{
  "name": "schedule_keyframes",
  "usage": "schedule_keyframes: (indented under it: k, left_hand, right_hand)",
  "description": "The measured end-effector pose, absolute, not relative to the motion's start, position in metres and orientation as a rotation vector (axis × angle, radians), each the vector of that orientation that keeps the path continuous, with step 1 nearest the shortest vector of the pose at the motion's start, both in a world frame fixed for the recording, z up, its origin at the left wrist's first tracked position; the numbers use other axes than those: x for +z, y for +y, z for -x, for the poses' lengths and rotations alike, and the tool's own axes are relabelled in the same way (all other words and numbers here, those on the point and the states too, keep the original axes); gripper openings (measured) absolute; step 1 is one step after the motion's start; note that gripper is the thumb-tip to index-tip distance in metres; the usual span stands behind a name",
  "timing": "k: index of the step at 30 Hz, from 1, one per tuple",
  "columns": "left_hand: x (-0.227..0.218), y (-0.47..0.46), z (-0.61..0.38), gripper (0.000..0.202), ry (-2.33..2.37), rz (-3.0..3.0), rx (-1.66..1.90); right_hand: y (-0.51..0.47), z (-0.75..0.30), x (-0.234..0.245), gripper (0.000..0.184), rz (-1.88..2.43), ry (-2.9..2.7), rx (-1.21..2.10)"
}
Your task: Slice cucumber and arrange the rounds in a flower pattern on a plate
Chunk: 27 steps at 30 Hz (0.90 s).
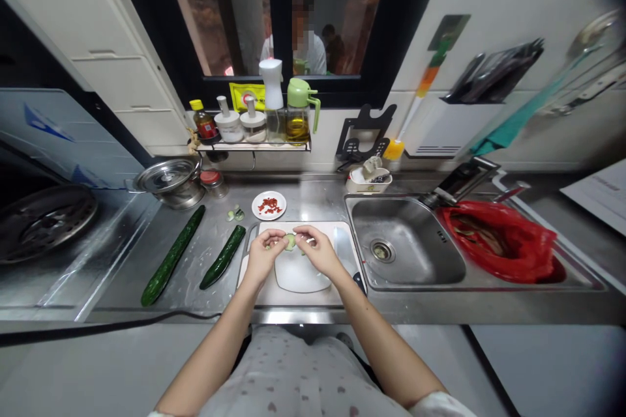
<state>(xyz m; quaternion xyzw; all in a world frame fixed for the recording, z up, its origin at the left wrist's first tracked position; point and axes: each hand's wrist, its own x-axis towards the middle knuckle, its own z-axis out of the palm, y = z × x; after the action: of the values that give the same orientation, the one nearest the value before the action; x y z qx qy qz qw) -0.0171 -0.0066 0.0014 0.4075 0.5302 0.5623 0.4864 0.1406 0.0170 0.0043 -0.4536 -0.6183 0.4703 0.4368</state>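
Over a white plate (302, 279), my left hand (264, 253) and my right hand (317, 249) meet at a thin pale-green cucumber slice (290, 242). Fingertips of both hands pinch it, one from each side; my fingers partly hide what else may be in them. Beneath the plate lies a cutting board (267, 297). A kitchen knife (345, 246) rests along the board's right side, its black handle toward me. To the left lie a long cucumber (173, 257) and a shorter cucumber (223, 257). Small cucumber scraps (236, 214) sit behind the shorter one.
A small dish (255, 208) of chopped red pieces stands behind the board. At right is a steel sink (411, 247), with a red plastic bag (525, 264) beyond it. A lidded pot (171, 182) and a red-lidded jar (214, 184) stand back left, near a condiment shelf (254, 148).
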Motion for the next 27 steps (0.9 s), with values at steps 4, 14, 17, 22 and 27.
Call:
schedule_keyframes:
  k: [4, 14, 17, 22, 27]
  left_hand:
    - [0.007, -0.004, 0.015, 0.028, 1.282, -1.074, 1.360]
    - [0.016, -0.027, 0.006, 0.062, 1.237, -0.728, 1.185]
    - [0.021, -0.028, 0.003, 0.066, 1.143, -0.596, 1.110]
    - [0.030, -0.018, 0.004, 0.062, 1.034, -0.468, 1.083]
    - [0.033, -0.006, 0.003, 0.060, 1.048, -0.478, 1.121]
  right_hand:
    - [0.020, -0.138, 0.012, 0.018, 1.078, -1.574, 1.177]
    - [0.025, -0.142, 0.027, 0.026, 1.077, -1.507, 1.041]
    - [0.024, -0.141, 0.030, 0.026, 1.063, -1.506, 1.026]
    - [0.021, -0.140, 0.028, 0.023, 1.025, -1.539, 0.999]
    - [0.018, -0.141, 0.022, 0.019, 0.994, -1.603, 0.959]
